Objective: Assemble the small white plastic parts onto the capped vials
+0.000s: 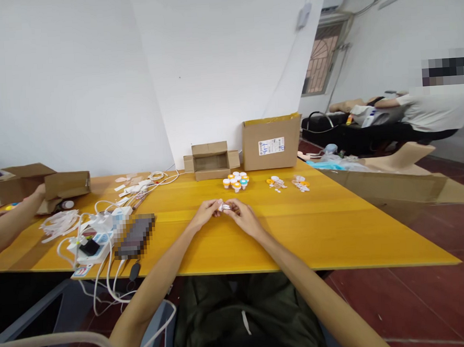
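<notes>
Between my two hands, over the middle of the yellow table (318, 236), is a small white bottle-like piece (224, 207) with dark marks on it. The fingers of my left hand (207, 211) close on its left end. My right hand (240, 215) grips it from the other side, and the fingers cover part of it. Just beyond my hands stands a cluster of small white cups with white, orange and blue lids (235, 181). To the right of that cluster lie two little heaps of loose white and orange pieces, the nearer heap (275, 182) and the farther heap (301, 183).
An open cardboard box (211, 161) and a larger carton (271, 145) stand by the wall. On the left are a power strip (102, 236) with tangled white cables and a phone (136, 237). Another person's arm (15, 221) reaches into a box; someone else sits far right.
</notes>
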Motion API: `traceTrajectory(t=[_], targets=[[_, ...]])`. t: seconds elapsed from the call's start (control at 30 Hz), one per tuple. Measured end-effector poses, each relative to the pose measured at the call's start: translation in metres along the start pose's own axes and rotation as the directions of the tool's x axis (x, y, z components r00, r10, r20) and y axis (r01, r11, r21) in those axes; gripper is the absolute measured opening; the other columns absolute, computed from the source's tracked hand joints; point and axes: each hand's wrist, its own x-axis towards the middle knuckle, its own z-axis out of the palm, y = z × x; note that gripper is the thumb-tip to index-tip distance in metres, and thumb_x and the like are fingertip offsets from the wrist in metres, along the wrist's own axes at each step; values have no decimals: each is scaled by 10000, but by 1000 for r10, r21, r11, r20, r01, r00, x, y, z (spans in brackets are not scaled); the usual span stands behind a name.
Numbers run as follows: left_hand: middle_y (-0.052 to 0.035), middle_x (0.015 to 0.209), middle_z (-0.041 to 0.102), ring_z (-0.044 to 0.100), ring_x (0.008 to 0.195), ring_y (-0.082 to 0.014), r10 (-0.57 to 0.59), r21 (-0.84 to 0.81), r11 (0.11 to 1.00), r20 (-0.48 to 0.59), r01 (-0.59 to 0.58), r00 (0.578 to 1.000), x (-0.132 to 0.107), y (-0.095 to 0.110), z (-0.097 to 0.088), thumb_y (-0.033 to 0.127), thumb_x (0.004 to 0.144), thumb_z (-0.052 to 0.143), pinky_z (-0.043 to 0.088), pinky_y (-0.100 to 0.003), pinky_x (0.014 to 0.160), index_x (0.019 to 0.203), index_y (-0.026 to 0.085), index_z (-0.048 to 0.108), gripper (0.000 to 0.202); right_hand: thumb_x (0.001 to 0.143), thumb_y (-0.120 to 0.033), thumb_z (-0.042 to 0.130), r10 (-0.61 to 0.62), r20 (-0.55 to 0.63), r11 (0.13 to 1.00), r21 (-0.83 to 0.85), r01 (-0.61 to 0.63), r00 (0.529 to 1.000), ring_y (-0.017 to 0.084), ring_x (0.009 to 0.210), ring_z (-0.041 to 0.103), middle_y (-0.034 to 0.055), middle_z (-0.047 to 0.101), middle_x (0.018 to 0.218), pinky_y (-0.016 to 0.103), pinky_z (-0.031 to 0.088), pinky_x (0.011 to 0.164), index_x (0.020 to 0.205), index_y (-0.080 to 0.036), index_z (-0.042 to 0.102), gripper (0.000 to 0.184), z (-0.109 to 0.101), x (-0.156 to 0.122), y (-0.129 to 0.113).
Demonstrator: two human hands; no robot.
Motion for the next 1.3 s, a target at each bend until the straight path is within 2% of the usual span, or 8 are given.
traceTrajectory(t=[0.3,0.6,0.97,1.13,1.3], targets=[[28,544,537,514,556,-115,29,42,999,14,-29,999,0,0,1,642,791,610,375,-244,565,687,163,635,491,782,-227,582,-63,-4,998,-29,62,998,189,789,647,33,706,906,308,527,718,914,-242,644,147,-2,0,-1],[25,568,548,505,553,-114,18,49,999,8,-18,1000,2,-2,1,632,794,608,366,-243,552,697,163,638,480,819,-320,581,-18,0,999,-45,18,1000,184,742,654,21,721,850,289,512,664,942,-240,657,166,-1,-1,-1],[21,601,563,499,559,-106,33,56,998,30,-34,999,0,1,1,650,782,608,382,-239,561,707,159,643,498,874,-446,542,24,13,996,-92,-23,1000,190,669,647,16,718,750,302,502,664,875,-237,665,243,-4,-1,-3],[14,610,576,511,574,-115,34,67,997,40,-36,999,0,2,1,656,774,611,387,-244,569,730,158,661,503,908,-444,491,48,24,992,-122,-45,999,188,620,630,13,689,672,307,490,663,779,-237,647,289,-6,-1,-3],[16,608,572,510,575,-114,37,61,997,42,-39,998,0,3,1,676,757,617,398,-244,577,728,157,659,521,877,-445,536,41,35,993,-109,-37,999,187,669,634,14,702,729,301,489,675,812,-236,634,240,-3,-1,-1]])
